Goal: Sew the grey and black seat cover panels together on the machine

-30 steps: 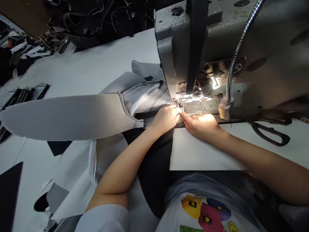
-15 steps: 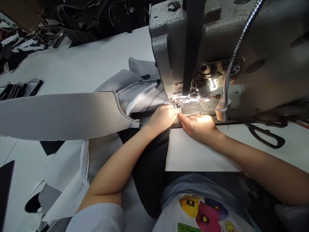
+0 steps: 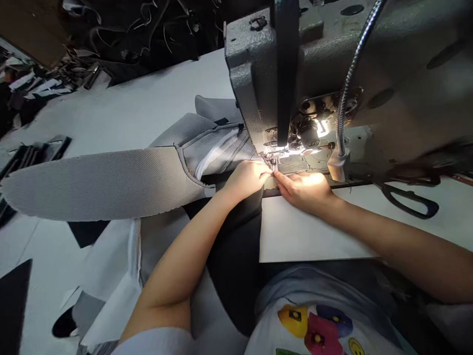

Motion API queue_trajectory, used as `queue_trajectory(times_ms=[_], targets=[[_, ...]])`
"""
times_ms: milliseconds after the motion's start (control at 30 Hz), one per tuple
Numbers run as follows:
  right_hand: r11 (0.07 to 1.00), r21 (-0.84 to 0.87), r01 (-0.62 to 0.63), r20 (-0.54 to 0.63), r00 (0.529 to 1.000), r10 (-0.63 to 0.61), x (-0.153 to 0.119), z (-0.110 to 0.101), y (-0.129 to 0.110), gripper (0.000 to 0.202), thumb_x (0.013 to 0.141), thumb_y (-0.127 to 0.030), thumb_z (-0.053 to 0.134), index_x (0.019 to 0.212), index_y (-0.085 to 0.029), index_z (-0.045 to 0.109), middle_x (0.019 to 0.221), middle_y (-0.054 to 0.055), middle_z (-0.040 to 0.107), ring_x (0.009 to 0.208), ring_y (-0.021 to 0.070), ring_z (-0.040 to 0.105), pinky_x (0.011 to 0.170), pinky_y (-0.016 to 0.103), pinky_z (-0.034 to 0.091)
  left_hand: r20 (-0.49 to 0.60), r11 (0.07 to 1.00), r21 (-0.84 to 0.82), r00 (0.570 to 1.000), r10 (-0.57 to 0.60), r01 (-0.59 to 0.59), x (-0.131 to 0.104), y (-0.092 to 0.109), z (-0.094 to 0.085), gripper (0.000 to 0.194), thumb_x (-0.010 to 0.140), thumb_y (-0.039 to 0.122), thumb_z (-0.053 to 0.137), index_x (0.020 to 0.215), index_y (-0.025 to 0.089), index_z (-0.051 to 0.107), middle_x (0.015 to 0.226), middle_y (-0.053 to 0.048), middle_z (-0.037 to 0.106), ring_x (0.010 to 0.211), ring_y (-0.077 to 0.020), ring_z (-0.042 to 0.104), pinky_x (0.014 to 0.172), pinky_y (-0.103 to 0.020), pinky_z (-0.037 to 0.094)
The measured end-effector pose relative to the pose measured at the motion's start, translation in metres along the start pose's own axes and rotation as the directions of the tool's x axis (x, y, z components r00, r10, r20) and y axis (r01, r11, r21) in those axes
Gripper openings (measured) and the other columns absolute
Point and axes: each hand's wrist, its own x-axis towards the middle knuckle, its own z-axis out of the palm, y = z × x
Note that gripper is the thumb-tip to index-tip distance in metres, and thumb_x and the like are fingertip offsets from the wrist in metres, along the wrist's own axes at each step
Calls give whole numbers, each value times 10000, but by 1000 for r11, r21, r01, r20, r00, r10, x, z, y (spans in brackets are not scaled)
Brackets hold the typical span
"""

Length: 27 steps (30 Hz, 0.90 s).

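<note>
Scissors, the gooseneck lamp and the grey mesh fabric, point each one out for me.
scissors (image 3: 410,203), head view, on the black handle loop lying on the table.
gooseneck lamp (image 3: 338,164), head view, on its white lamp head beside the needle area.
grey mesh fabric (image 3: 99,183), head view, on the long flat panel stretching left.

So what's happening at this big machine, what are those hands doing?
A person sits at an industrial sewing machine, both hands pressed close to the lit needle area. The left hand pinches the edge of a grey mesh fabric piece right at the presser foot, while the right hand rests flat beside it. Black scissors lie on the white table to the right.
</note>
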Motion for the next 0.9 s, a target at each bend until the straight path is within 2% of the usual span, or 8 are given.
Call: queue_trajectory(times_ms=[167, 433, 633, 900], targets=[[1000, -21, -23, -12, 1000, 23, 3, -1, 2, 431, 979, -315, 393, 1283, -147, 649, 761, 120, 724, 659, 219, 630, 667, 316, 348, -24, 999, 31, 1000, 12, -11, 3, -1, 4, 220, 883, 120, 561, 773, 165, 745, 875, -55, 754, 855, -195, 698, 846, -291, 531], [999, -20, -45, 74, 996, 47, 5, -6, 1, 445, 983, -318, 380, 1339, -177, 608, 813, 121, 733, 719, 242, 659, 558, 310, 254, -55, 998, 63, 998, 29, -25, 3, -1, 5, 205, 868, 105, 588, 745, 165, 741, 843, -50, 751, 839, -187, 699, 826, -283, 538], [998, -22, -51, 88, 995, 53, 5, -8, 0, 455, 979, -307, 372, 1343, -164, 604, 782, 126, 724, 719, 233, 645, 571, 304, 251, -64, 998, 61, 998, 29, -25, 3, -2, 7, 205, 867, 108, 592, 735, 162, 740, 842, -54, 751, 837, -189, 700, 822, -283, 540], [999, -33, -42, 41, 998, 43, 5, -4, 1, 473, 975, -321, 354, 1341, -159, 604, 790, 144, 721, 701, 236, 627, 627, 311, 292, -36, 995, 102, 999, 12, -9, 7, -2, 7, 211, 863, 101, 587, 735, 160, 743, 850, -57, 753, 841, -191, 701, 831, -285, 534]])
